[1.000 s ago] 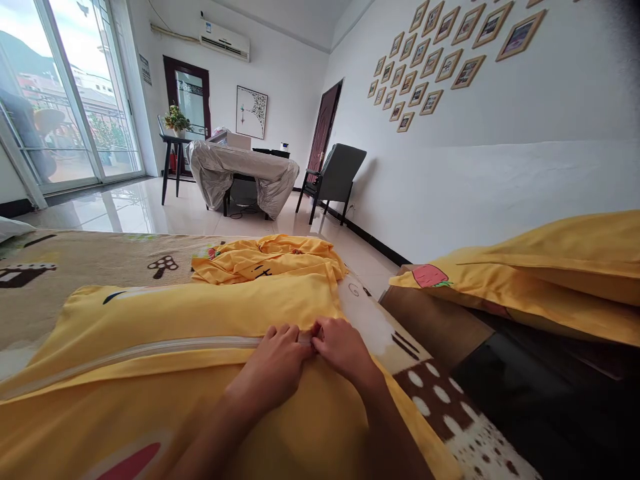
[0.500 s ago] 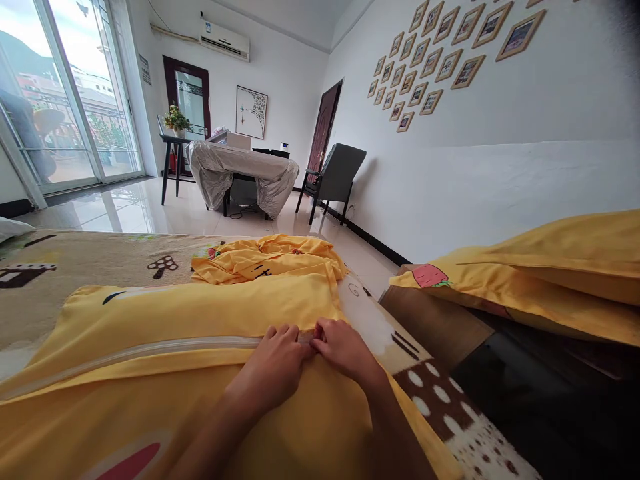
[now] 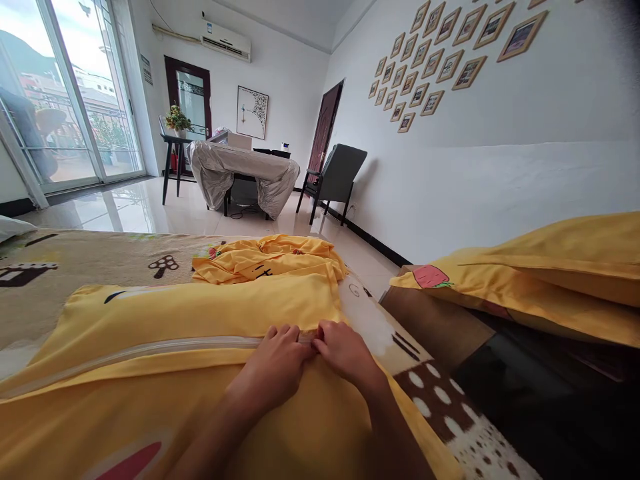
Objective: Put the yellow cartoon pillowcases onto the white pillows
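A plump yellow pillow lies across the bed in front of me. Along its cover runs a whitish zipper, which looks closed from the left side up to my hands. My left hand has its fingers curled over the zipper and the cloth beside it. Close against it, my right hand pinches the zipper near its right end. The fingers hide whatever pull tab is there. Just beyond the pillow lies a crumpled yellow cloth with dark and red prints.
A patterned blanket covers the bed. Off its right edge, another yellow pillow or cushion rests on a brown and black surface. Farther away stand a covered table, a grey chair and a stool with a plant.
Hardly anything differs. Both hands stay on the zipper in nearly the same place, and the view has shifted very slightly.
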Motion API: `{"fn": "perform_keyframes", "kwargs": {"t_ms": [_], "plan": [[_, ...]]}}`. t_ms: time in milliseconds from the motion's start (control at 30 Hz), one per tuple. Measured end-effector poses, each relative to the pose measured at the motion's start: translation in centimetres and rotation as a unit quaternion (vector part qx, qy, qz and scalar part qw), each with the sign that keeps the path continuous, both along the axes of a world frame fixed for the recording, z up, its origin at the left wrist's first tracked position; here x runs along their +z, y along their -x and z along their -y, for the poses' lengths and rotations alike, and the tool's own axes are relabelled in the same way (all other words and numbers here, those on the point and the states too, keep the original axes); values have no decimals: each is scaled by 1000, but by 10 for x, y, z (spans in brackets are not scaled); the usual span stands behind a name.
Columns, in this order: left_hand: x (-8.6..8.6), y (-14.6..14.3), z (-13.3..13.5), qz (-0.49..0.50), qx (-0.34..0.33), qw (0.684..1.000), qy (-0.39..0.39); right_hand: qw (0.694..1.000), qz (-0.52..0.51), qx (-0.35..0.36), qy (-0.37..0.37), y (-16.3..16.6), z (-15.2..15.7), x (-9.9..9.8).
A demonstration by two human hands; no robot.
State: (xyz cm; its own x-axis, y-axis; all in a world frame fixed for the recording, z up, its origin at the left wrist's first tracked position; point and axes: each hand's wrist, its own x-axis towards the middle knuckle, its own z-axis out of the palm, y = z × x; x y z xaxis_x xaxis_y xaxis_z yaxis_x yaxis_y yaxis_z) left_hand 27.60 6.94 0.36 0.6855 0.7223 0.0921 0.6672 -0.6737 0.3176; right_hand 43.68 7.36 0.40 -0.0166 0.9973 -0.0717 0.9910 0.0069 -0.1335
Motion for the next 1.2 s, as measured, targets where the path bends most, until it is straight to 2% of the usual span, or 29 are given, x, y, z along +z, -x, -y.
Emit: {"fn": "perform_keyframes", "kwargs": {"t_ms": [333,467,600,700,800,933,1200], "plan": [[-1,0,-1,1,-1,1000,-3,1000,17,9,2,0,-2,-4],[0,-2,-3,20,6,1000,-10,1000,-11,-6,-13,-2,-1,0],[-1,-14,-5,33,103,994,10,995,-96,-15,-22,-8,1,11],[-8,-25,-6,40,149,988,-24,989,-145,-11,-26,-12,3,16],[-16,-31,-8,50,127,989,-63,984,-176,3,-35,-15,3,16],[-23,-31,-9,48,126,988,-76,978,-206,21,-39,-18,3,14],[-25,-30,-11,56,113,988,-93,978,-205,10,-42,-17,4,16]]}}
